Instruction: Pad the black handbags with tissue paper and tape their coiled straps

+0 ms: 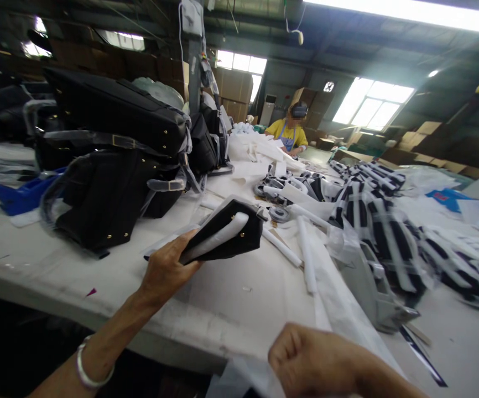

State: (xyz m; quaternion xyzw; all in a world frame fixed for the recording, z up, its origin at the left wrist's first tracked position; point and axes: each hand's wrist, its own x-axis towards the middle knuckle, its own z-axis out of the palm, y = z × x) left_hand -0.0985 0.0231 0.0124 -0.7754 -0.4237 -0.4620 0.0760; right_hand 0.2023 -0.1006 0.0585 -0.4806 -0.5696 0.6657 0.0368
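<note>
My left hand (168,271), with a bracelet on its wrist, grips a black handbag (248,239) by one end, just above the table. The bag is tilted, and the face turned towards me has small gold studs. A white wrapped strip (223,232) lies along that face. Low in the view, at the table's front edge, my right hand (301,359) is closed in a fist. A translucent white sheet (243,378) hangs at its fingers and seems pinched in them; the lower part is cut off by the frame.
Black handbags (115,116) with wrapped straps are piled on the left, beside a blue object (24,193). White rolls (308,260), a grey tape dispenser (372,287) and wrapped black-and-white pieces (389,237) lie on the right. A person in yellow (289,132) works at the table's far end.
</note>
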